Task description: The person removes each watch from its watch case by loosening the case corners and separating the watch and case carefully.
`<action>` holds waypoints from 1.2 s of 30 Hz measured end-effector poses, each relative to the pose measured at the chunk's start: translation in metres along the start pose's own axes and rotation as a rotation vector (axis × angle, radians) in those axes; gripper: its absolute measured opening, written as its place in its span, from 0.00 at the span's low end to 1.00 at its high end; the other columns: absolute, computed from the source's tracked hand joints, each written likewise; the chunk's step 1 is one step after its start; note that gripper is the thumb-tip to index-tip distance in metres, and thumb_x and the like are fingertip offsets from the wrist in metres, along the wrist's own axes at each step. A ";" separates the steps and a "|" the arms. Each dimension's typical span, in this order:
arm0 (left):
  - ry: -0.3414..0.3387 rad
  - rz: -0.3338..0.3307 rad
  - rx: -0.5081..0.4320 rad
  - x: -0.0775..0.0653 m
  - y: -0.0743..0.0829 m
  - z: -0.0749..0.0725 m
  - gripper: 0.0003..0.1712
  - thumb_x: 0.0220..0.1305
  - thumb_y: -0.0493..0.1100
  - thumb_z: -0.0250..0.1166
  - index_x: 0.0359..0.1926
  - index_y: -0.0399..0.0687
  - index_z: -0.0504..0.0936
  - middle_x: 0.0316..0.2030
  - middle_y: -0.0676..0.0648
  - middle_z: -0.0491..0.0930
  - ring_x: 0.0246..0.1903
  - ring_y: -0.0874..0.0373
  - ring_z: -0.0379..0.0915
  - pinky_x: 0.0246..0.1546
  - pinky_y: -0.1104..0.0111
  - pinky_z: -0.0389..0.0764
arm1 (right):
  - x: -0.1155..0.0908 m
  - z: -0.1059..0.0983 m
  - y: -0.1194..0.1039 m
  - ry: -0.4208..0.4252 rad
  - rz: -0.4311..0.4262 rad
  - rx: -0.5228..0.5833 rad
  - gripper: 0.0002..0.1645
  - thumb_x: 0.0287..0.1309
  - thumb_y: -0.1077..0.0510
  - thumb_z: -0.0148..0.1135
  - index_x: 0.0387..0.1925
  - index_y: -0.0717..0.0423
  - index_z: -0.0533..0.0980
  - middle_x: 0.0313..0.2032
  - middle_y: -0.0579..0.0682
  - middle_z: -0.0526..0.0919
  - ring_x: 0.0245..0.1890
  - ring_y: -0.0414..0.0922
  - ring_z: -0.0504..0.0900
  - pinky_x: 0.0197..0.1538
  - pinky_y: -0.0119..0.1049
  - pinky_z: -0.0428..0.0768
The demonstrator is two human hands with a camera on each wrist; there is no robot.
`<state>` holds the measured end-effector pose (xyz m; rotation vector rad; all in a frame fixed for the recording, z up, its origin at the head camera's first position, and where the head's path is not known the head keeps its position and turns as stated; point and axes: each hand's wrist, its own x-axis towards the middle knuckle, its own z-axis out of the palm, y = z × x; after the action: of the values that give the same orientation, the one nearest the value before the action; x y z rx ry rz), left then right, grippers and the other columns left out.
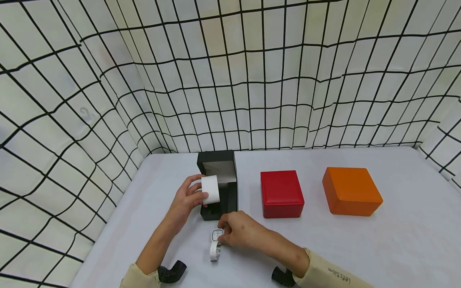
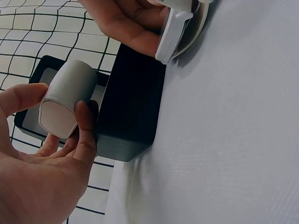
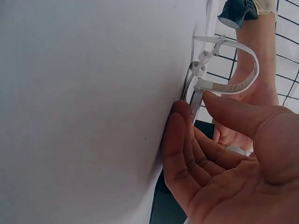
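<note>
Head | cushion (image 1: 210, 189) partly hides black box (image 1: 229, 200) | red box (image 1: 282, 194), orange box (image 1: 352, 192) rightward

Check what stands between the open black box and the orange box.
The red box stands between the black box and the orange box, as the head view shows; the tabletop between red and orange is bare.

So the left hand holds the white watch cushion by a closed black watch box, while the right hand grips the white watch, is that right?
Not quite: the black watch box is open, its lid raised, as the head view shows. The left hand does hold the white watch cushion by it, and the right hand grips the white watch.
</note>
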<state>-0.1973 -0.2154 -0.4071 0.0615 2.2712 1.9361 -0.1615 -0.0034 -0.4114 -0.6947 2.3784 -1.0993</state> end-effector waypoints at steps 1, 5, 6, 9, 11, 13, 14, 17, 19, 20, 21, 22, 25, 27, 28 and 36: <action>-0.001 0.001 0.003 0.000 0.000 0.000 0.35 0.72 0.40 0.59 0.76 0.47 0.59 0.70 0.35 0.70 0.56 0.50 0.71 0.46 0.71 0.81 | 0.000 0.000 0.000 0.000 0.002 -0.016 0.16 0.58 0.61 0.76 0.48 0.59 0.84 0.22 0.42 0.81 0.23 0.35 0.75 0.29 0.26 0.74; -0.004 -0.003 0.016 0.001 0.000 -0.001 0.35 0.72 0.40 0.59 0.76 0.48 0.59 0.71 0.35 0.70 0.56 0.50 0.71 0.47 0.72 0.81 | 0.000 0.000 -0.002 -0.001 0.002 -0.055 0.16 0.59 0.60 0.75 0.48 0.58 0.84 0.22 0.42 0.80 0.22 0.35 0.75 0.28 0.26 0.74; -0.004 -0.004 0.018 0.001 0.000 -0.001 0.35 0.72 0.41 0.59 0.76 0.48 0.59 0.71 0.35 0.70 0.57 0.50 0.71 0.48 0.72 0.81 | 0.000 -0.001 -0.002 -0.001 0.006 -0.057 0.16 0.59 0.59 0.75 0.48 0.58 0.84 0.22 0.42 0.80 0.22 0.35 0.75 0.28 0.26 0.74; -0.003 -0.007 0.023 0.001 0.001 0.000 0.35 0.72 0.41 0.59 0.76 0.48 0.59 0.71 0.35 0.70 0.57 0.50 0.71 0.48 0.72 0.81 | -0.002 -0.002 -0.002 -0.008 0.022 -0.049 0.18 0.59 0.58 0.76 0.50 0.57 0.83 0.21 0.42 0.79 0.21 0.36 0.74 0.26 0.26 0.74; -0.003 -0.006 0.025 0.002 0.001 0.000 0.35 0.72 0.41 0.60 0.76 0.48 0.59 0.71 0.35 0.70 0.57 0.50 0.71 0.48 0.72 0.81 | -0.002 -0.004 -0.002 -0.008 0.031 -0.037 0.19 0.59 0.57 0.76 0.51 0.57 0.83 0.20 0.43 0.79 0.19 0.37 0.74 0.25 0.27 0.73; -0.003 -0.007 0.029 0.002 0.001 -0.001 0.35 0.72 0.41 0.60 0.76 0.48 0.59 0.70 0.35 0.71 0.57 0.50 0.71 0.48 0.72 0.81 | -0.003 -0.006 -0.003 -0.004 0.032 -0.022 0.20 0.60 0.56 0.75 0.52 0.56 0.83 0.19 0.44 0.79 0.18 0.38 0.75 0.24 0.27 0.73; -0.005 -0.006 0.031 0.002 0.001 -0.001 0.35 0.72 0.41 0.60 0.76 0.48 0.59 0.70 0.35 0.71 0.56 0.50 0.72 0.48 0.72 0.81 | -0.002 -0.008 -0.003 0.002 0.029 -0.016 0.19 0.60 0.56 0.75 0.51 0.56 0.83 0.19 0.44 0.79 0.18 0.38 0.75 0.24 0.28 0.73; -0.006 0.000 0.036 0.001 0.002 -0.001 0.35 0.71 0.40 0.61 0.75 0.48 0.60 0.70 0.35 0.72 0.56 0.51 0.73 0.48 0.72 0.81 | -0.001 -0.011 -0.004 0.043 0.000 -0.006 0.15 0.62 0.56 0.74 0.49 0.55 0.84 0.20 0.43 0.78 0.19 0.38 0.74 0.25 0.27 0.74; -0.010 0.006 0.042 0.001 0.001 -0.001 0.35 0.71 0.39 0.61 0.75 0.48 0.61 0.70 0.35 0.72 0.57 0.51 0.73 0.49 0.71 0.82 | 0.000 -0.013 -0.004 0.081 -0.025 -0.009 0.13 0.62 0.57 0.73 0.47 0.55 0.84 0.21 0.43 0.78 0.20 0.37 0.74 0.26 0.27 0.74; -0.013 0.012 0.045 0.001 0.001 -0.001 0.35 0.70 0.39 0.62 0.75 0.48 0.61 0.70 0.36 0.72 0.58 0.51 0.73 0.49 0.71 0.81 | 0.001 -0.014 -0.004 0.103 -0.036 -0.009 0.11 0.63 0.57 0.72 0.46 0.54 0.84 0.21 0.42 0.78 0.21 0.37 0.74 0.27 0.27 0.74; -0.013 0.017 0.048 0.001 0.001 -0.001 0.35 0.70 0.39 0.62 0.75 0.48 0.62 0.70 0.36 0.72 0.58 0.50 0.73 0.50 0.70 0.81 | 0.002 -0.015 -0.003 0.124 -0.046 -0.008 0.11 0.63 0.58 0.72 0.46 0.55 0.84 0.22 0.42 0.79 0.21 0.37 0.74 0.27 0.27 0.74; -0.015 0.020 0.053 0.001 0.001 -0.001 0.36 0.70 0.39 0.63 0.75 0.48 0.62 0.71 0.36 0.71 0.59 0.50 0.73 0.50 0.70 0.81 | 0.002 -0.016 -0.003 0.147 -0.052 -0.007 0.10 0.63 0.58 0.72 0.45 0.54 0.84 0.23 0.42 0.79 0.22 0.37 0.75 0.28 0.27 0.75; -0.019 0.030 0.067 0.000 0.000 -0.002 0.37 0.70 0.40 0.63 0.76 0.48 0.63 0.72 0.37 0.70 0.60 0.49 0.74 0.51 0.70 0.81 | 0.003 -0.017 -0.002 0.209 -0.068 0.008 0.10 0.63 0.59 0.71 0.46 0.55 0.83 0.26 0.43 0.81 0.24 0.37 0.76 0.29 0.27 0.77; -0.022 0.036 0.075 0.001 0.000 -0.002 0.37 0.70 0.40 0.64 0.76 0.49 0.63 0.72 0.37 0.70 0.59 0.48 0.76 0.52 0.69 0.81 | 0.004 -0.019 -0.002 0.249 -0.080 0.023 0.11 0.64 0.60 0.71 0.47 0.56 0.82 0.28 0.44 0.82 0.27 0.38 0.77 0.30 0.27 0.78; -0.023 0.037 0.079 0.001 -0.001 -0.002 0.37 0.70 0.40 0.64 0.77 0.49 0.63 0.72 0.37 0.70 0.59 0.48 0.77 0.52 0.69 0.81 | 0.004 -0.019 -0.001 0.270 -0.090 0.028 0.12 0.64 0.60 0.71 0.48 0.57 0.82 0.30 0.45 0.82 0.28 0.38 0.77 0.31 0.27 0.79; -0.023 0.040 0.091 0.001 -0.001 -0.002 0.38 0.70 0.41 0.65 0.78 0.50 0.63 0.73 0.36 0.70 0.60 0.47 0.79 0.53 0.71 0.81 | 0.010 -0.020 0.000 0.395 -0.174 0.085 0.20 0.64 0.62 0.70 0.55 0.61 0.75 0.46 0.53 0.83 0.40 0.41 0.82 0.42 0.26 0.83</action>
<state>-0.1985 -0.2170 -0.4081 0.1405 2.3595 1.8404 -0.1811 0.0019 -0.4010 -0.7192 2.6107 -1.5236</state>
